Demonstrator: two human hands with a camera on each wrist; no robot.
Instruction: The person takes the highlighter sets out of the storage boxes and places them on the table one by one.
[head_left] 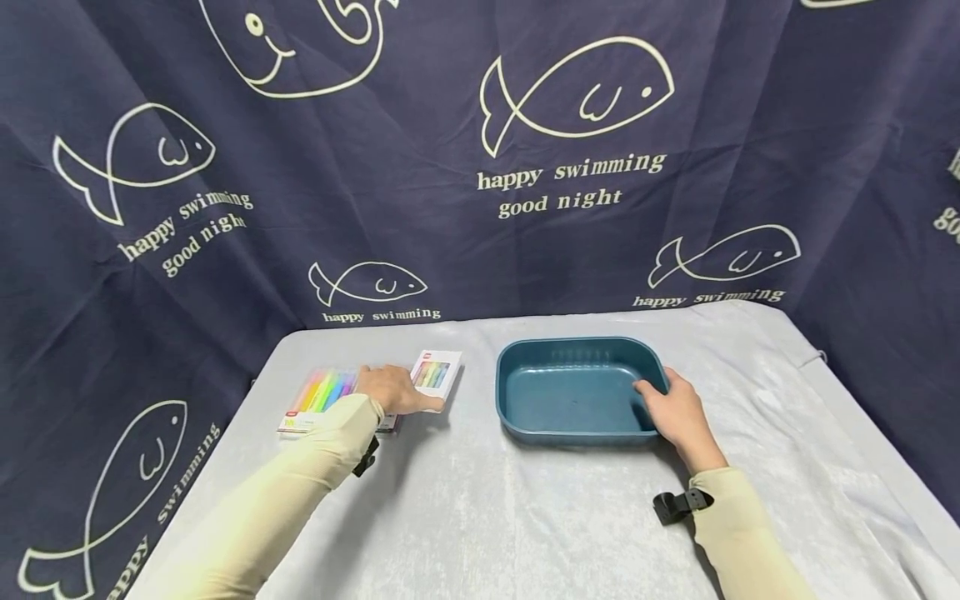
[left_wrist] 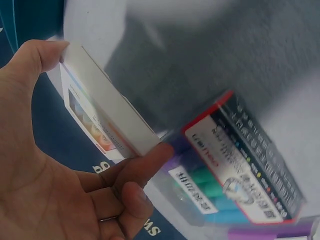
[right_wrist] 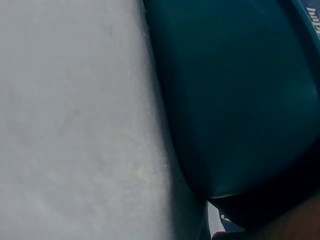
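My left hand (head_left: pixel 392 390) pinches a white box (head_left: pixel 437 372) between thumb and fingers; the box front shows a row of coloured sticks. In the left wrist view, the thumb lies at one end of this white box (left_wrist: pixel 107 102) and a fingertip at the other. Close beside that hand is a clear pack of coloured markers (head_left: pixel 322 393), partly covered by the hand and sleeve. At the right, my right hand (head_left: pixel 678 417) grips the right rim of a dark teal plastic basin (head_left: pixel 577 437), thumb inside and the other fingers mostly hidden outside.
A second pack with a dark label side (left_wrist: pixel 260 160) and green and blue markers lies under the left hand. The table has a pale grey, wrinkled cloth (head_left: pixel 465 517). Behind it hangs a navy curtain (head_left: pixel 420 200) with fish drawings.
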